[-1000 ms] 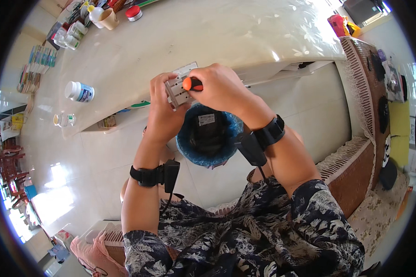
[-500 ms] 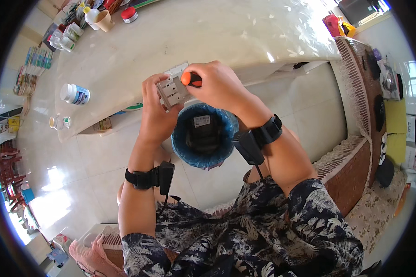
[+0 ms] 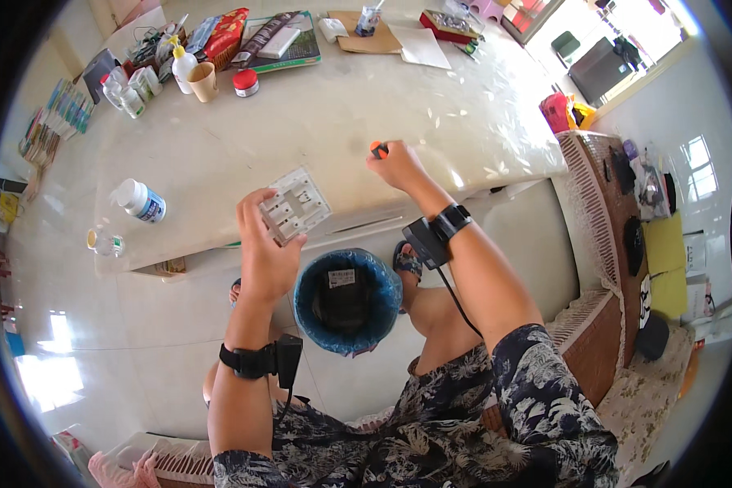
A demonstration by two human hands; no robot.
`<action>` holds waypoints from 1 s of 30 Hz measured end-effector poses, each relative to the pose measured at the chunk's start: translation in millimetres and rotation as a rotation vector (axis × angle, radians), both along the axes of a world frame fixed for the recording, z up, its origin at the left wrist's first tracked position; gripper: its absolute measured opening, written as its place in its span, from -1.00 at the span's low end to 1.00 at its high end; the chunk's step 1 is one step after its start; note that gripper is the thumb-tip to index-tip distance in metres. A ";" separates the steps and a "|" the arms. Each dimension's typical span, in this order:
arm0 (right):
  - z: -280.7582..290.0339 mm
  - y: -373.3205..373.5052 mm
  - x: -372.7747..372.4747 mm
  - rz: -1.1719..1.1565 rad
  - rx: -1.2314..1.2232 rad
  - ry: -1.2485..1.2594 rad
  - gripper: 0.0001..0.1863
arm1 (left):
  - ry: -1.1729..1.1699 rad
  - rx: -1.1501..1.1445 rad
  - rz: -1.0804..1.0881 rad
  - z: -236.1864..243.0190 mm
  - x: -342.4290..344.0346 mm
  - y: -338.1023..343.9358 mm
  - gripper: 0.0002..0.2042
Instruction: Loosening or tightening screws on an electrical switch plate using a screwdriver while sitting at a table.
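Observation:
My left hand [image 3: 266, 248] grips a square white plastic socket panel [image 3: 304, 193] by its left and lower edges, tilted above the near edge of the table. Several slots and recesses show on its upper side. To the right, my right hand [image 3: 404, 168] is closed round a screwdriver [image 3: 378, 150] with an orange and black handle. Only the handle's end shows; the shaft is hidden. The two hands are apart, and the screwdriver does not touch the panel. Below the panel stands a bin [image 3: 302, 327] lined with a blue bag, a dark object with a white label [image 3: 342, 278] inside.
On the pale table [image 3: 317, 122] stand a white bottle [image 3: 141, 201] and a small clear bottle [image 3: 105, 242] at left. A pump bottle [image 3: 183, 65], paper cup [image 3: 203, 82] and red-lidded jar [image 3: 246, 82] are farther back. A brown bench [image 3: 602, 236] runs along the right.
My right hand has drawn the screwdriver away from the panel, up and to the right. My left hand with the panel sits lower in view, and more of the table's far side shows.

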State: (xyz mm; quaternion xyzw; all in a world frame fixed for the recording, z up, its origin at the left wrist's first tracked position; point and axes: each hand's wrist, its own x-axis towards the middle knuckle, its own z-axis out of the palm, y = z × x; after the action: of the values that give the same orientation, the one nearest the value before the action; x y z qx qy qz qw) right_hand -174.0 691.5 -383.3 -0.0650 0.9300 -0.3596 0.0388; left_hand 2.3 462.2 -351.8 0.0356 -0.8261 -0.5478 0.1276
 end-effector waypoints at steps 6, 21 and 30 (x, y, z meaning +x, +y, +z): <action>-24.5 -8.6 -19.8 -0.083 -0.043 -0.217 -0.67 | -0.041 -0.074 0.231 0.7 5.8 -20.4 -0.27; 77.6 -43.9 82.4 0.017 -0.762 -0.385 -0.62 | -0.093 0.476 -0.151 10.4 7.9 -1.7 -0.25; 73.9 -38.4 125.2 0.015 -0.765 -0.324 -0.67 | -0.132 0.444 -0.186 16.7 4.2 17.9 -0.25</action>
State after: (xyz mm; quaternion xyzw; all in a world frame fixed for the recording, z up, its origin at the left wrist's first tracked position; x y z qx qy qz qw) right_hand -48.8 653.1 -309.5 -0.0243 0.7108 -0.6845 0.1603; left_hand 6.5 480.1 -335.1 0.0222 -0.6919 -0.7216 0.0118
